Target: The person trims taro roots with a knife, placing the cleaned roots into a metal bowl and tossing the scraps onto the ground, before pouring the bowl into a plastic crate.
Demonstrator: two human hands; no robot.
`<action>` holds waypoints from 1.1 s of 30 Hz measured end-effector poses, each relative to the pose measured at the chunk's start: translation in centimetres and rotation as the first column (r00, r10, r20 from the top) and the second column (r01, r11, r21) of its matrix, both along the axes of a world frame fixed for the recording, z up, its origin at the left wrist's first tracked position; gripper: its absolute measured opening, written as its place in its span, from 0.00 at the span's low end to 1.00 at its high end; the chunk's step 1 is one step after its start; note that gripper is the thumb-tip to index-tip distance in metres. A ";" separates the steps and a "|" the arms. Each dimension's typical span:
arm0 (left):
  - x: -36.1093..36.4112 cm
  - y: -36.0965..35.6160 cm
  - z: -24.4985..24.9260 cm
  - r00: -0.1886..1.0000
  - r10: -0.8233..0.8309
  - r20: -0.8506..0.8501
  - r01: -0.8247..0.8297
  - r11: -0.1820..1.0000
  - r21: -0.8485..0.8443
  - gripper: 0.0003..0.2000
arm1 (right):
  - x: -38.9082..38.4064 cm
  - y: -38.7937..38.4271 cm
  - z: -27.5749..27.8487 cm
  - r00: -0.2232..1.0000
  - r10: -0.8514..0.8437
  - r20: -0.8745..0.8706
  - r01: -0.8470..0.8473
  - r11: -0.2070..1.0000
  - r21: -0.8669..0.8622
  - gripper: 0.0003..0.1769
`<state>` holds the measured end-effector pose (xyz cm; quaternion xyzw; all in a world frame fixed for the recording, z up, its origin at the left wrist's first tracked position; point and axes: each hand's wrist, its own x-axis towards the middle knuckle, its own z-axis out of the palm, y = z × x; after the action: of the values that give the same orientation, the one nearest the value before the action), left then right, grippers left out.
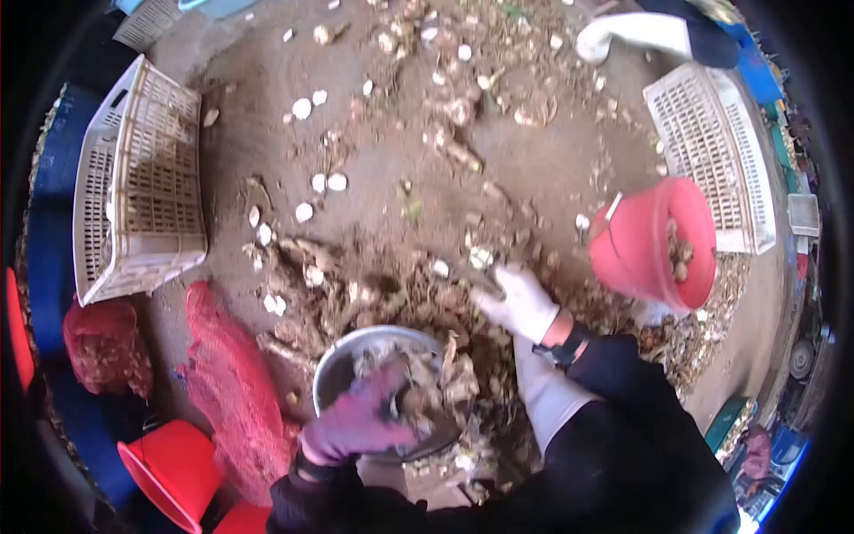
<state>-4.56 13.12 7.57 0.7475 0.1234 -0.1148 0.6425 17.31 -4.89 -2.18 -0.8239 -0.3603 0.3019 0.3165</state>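
Observation:
My left hand (360, 418), in a purple glove, grips the near rim of a metal bowl (342, 360) filled with brown husks and scraps. My right hand (520, 301), in a white glove, reaches into a heap of dirty roots and peelings (374, 285) on the ground, its fingers closed around a small pale piece (480, 258); what exactly it holds is hard to make out. White cut slices (325, 182) lie scattered on the earth beyond the heap.
A tipped red bucket (658, 245) with brown pieces lies at right. White plastic crates sit at left (138, 191) and right (712, 156). Red mesh sacks (222, 374) and a red tub (173, 467) lie at lower left. Another person's white boot (623, 36) shows at top.

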 end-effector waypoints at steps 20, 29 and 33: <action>-4.9 1.4 -8.7 0.887 0.362 -0.286 -0.043 0.681 0.731 0.14 | -3.2 2.5 1.5 0.993 0.109 0.035 -0.112 0.988 0.109 0.22; 2.8 4.9 -13.2 0.891 0.233 -0.390 0.277 0.400 0.873 0.25 | -2.6 3.6 2.6 0.984 0.166 0.063 -0.171 0.981 0.090 0.22; 1.1 5.0 -12.1 0.866 0.443 -0.230 -0.331 0.854 0.401 0.25 | -2.3 3.6 3.6 0.978 0.202 0.046 -0.204 0.978 0.044 0.22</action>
<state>-3.42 18.12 -4.51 0.7802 0.3920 -0.0751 0.4816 15.00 -1.32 1.39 -0.7811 -0.4561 0.3068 0.2962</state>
